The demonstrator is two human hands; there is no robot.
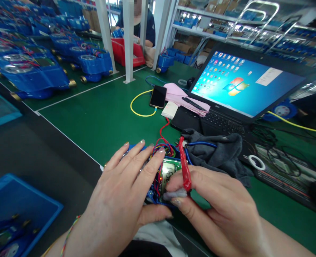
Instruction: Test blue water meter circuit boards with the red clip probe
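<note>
My left hand (123, 182) lies over a blue meter (150, 194), fingers stretched out and spread across its top, thumb along the near side. The meter's exposed circuit board has a lit digit display (168, 170), a small red light and several thin coloured wires. In my right hand (217, 203) a soft-looking grey piece (175, 194) is pinched between thumb and fingers, low on the display side. A red-wrapped lead (184, 164) rises from the pinch; whether it joins the grey piece is hidden. Blue-handled pliers (201, 144) lie just beyond.
A dark grey cloth (217, 153) lies right of the meter, before an open laptop (235, 85). Behind are a phone (158, 96) on a yellow cable and pink cloths (186, 99). Blue meters (34, 76) fill the left bench; a blue bin (21, 207) stands lower left. A person sits opposite.
</note>
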